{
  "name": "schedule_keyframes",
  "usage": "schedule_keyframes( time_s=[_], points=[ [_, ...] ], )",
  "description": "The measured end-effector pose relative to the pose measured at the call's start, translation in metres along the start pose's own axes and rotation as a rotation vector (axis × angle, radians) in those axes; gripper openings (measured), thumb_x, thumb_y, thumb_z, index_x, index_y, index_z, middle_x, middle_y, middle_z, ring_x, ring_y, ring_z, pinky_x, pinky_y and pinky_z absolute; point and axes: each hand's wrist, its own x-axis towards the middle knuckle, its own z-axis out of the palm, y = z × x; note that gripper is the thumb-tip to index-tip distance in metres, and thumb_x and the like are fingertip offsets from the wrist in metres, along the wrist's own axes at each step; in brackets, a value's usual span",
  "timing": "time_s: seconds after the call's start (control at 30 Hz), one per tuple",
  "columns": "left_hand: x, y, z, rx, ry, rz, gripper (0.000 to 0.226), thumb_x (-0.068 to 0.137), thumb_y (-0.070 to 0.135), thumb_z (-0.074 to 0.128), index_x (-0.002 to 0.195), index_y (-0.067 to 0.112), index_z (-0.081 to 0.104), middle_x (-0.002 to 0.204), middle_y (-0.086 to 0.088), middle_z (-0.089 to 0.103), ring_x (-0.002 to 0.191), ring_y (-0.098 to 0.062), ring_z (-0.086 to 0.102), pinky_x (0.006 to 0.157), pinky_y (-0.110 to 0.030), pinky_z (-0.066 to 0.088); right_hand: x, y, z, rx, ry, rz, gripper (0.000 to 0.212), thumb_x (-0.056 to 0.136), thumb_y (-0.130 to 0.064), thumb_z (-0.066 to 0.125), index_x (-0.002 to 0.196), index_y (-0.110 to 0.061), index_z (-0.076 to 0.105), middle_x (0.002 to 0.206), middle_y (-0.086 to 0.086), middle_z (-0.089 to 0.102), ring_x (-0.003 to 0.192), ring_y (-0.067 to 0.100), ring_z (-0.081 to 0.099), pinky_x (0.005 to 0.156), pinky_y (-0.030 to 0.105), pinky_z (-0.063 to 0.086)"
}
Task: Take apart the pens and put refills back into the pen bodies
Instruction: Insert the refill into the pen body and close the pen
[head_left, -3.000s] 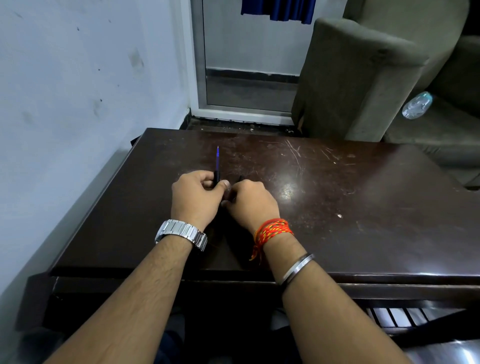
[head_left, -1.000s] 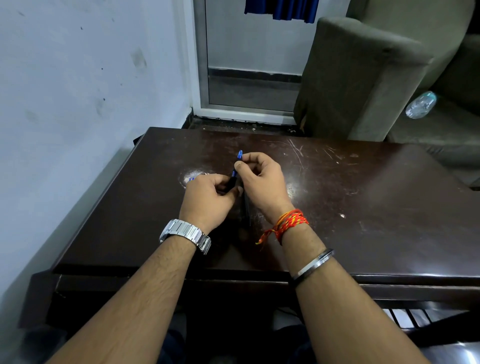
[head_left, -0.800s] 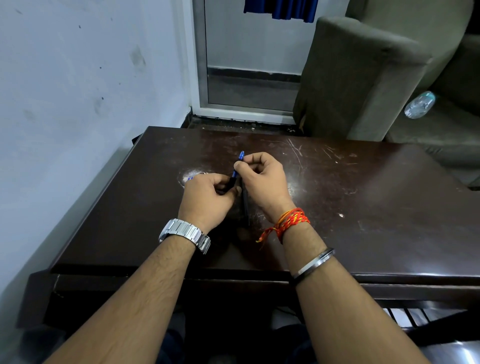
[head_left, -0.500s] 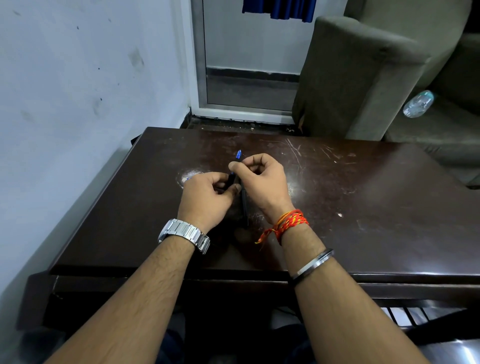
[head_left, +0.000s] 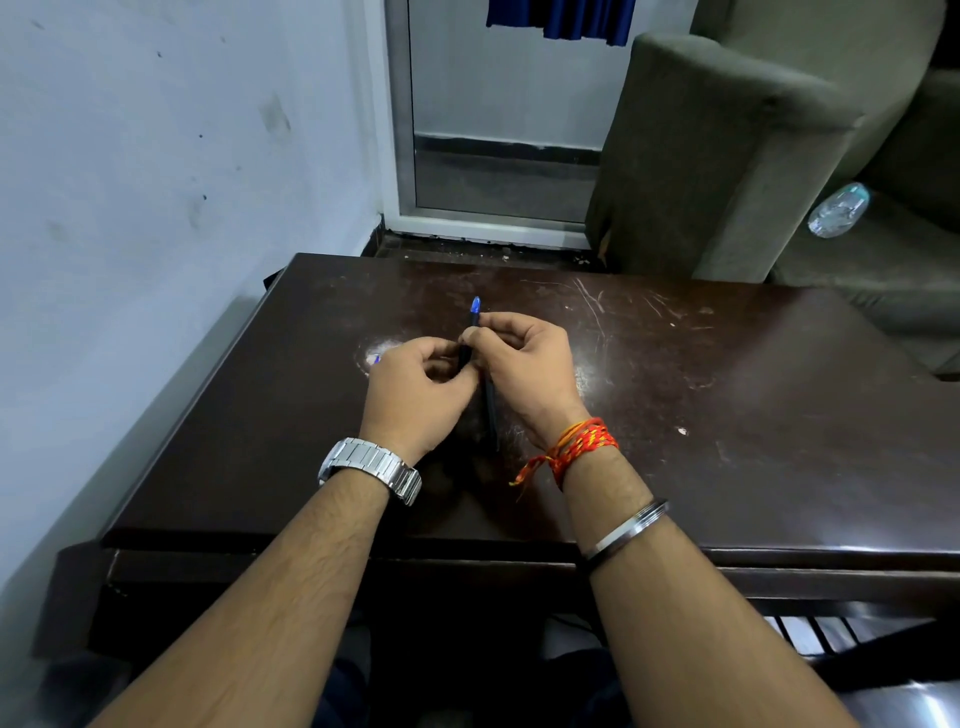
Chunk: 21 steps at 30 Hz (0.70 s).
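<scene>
Both my hands meet over the middle of the dark wooden table (head_left: 727, 415). My left hand (head_left: 415, 389) and my right hand (head_left: 524, 369) together pinch a thin dark pen (head_left: 470, 338) that points away from me, its blue end sticking out past my right fingers. A second dark pen body (head_left: 490, 410) lies on the table between my wrists, partly hidden by my right hand. A small blue piece (head_left: 376, 358) peeks out just left of my left hand; what it is I cannot tell.
A white wall runs along the table's left side. Behind the table are a glass door (head_left: 498, 156) and a grey armchair (head_left: 727, 156) with a plastic bottle (head_left: 837, 210) on its seat. The table's front edge is near my forearms.
Three seconds ago both fists were lower with a pen upright in the left one. Since then the right hand moved up to the pen's blue end; over the last second the hands barely shifted.
</scene>
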Motion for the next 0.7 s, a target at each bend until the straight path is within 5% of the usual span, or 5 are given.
schedule_keyframes(
  time_s=[0.2, 0.47, 0.7],
  points=[
    [0.0014, -0.001, -0.0013, -0.012, -0.036, -0.014, 0.017, 0.075, 0.014, 0.076, 0.09, 0.021, 0.076, 0.072, 0.016, 0.07, 0.067, 0.01, 0.066, 0.059, -0.004, 0.048, -0.0003, 0.0, -0.0011, -0.012, 0.024, -0.013, 0.01, 0.079, -0.013, 0.074, 0.081, -0.023, 0.075, 0.078, 0.0, 0.078, 0.071, 0.006, 0.072, 0.063, 0.022, 0.055],
    [0.0027, -0.001, 0.0, -0.076, -0.001, -0.037, 0.03, 0.075, 0.011, 0.075, 0.104, 0.015, 0.071, 0.086, 0.008, 0.073, 0.078, 0.01, 0.065, 0.062, -0.003, 0.046, -0.0003, 0.0022, 0.0004, -0.031, -0.003, -0.023, 0.01, 0.08, -0.015, 0.073, 0.08, -0.025, 0.074, 0.075, -0.005, 0.078, 0.07, 0.004, 0.072, 0.064, 0.022, 0.055],
    [0.0025, -0.0009, -0.0004, -0.104, 0.015, -0.012, 0.025, 0.073, 0.014, 0.081, 0.095, 0.019, 0.07, 0.077, 0.014, 0.069, 0.068, 0.012, 0.064, 0.058, -0.004, 0.046, -0.0002, 0.0015, 0.0012, -0.022, -0.011, -0.025, 0.008, 0.079, -0.017, 0.072, 0.081, -0.024, 0.075, 0.08, 0.0, 0.079, 0.074, 0.009, 0.073, 0.069, 0.028, 0.058]
  ],
)
